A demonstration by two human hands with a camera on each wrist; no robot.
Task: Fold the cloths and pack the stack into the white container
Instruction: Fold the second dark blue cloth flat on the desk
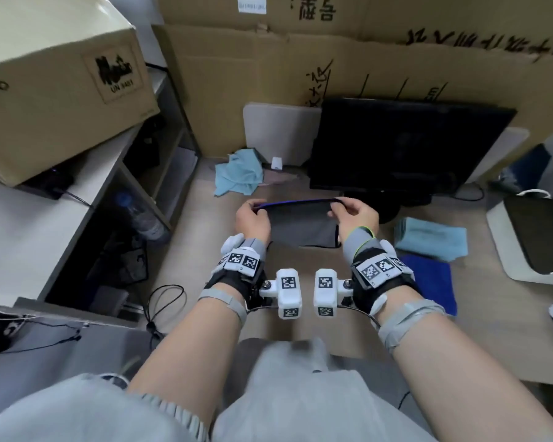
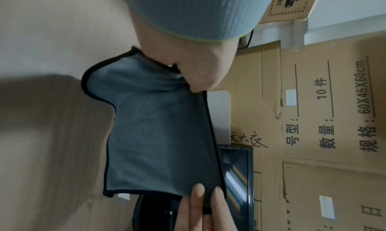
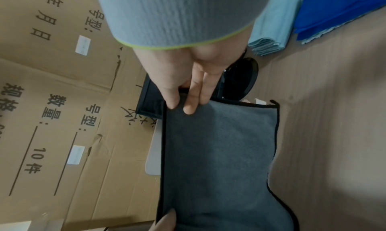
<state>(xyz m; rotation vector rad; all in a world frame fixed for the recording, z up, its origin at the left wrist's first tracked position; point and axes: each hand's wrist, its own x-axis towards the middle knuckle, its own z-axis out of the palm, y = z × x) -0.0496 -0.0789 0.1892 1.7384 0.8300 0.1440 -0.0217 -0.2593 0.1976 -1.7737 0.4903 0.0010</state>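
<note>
step: mid-fold of grey cloth [image 1: 304,226], looks like half-fold being carried over; my read only.
grey cloth: black-hemmed, held up just in front of the monitor [image 1: 406,145]; top edge taut betw both hands, lower part drapes to the desk [image 1: 332,314].
left hand [image 1: 253,218]: pinching left top corner, thumb over hem, fingers curled under.
right hand [image 1: 356,215]: pinching right top corner; in right wrist view thumb + two fingers [image 3: 196,96] lie flat on the cloth face.
pose: both wrists level, palms facing in, forearms roughly parallel, elbows low near lap.
do it well: keep edge taut, match hem to hem before lowering; lay down flat, then smooth w/ palm. Lower left corner looks curled in left wrist view, prob needs flattening first.
folded stack: light-blue folded cloth [image 1: 430,239] + dark-blue cloth [image 1: 431,282], right of monitor base, nearer the person.
unfolded: crumpled light-blue cloth [image 1: 238,173] left of monitor.
white container [image 1: 524,250]: right of monitor, beyond the stack; nothing packed yet as far as I can tell.
</note>
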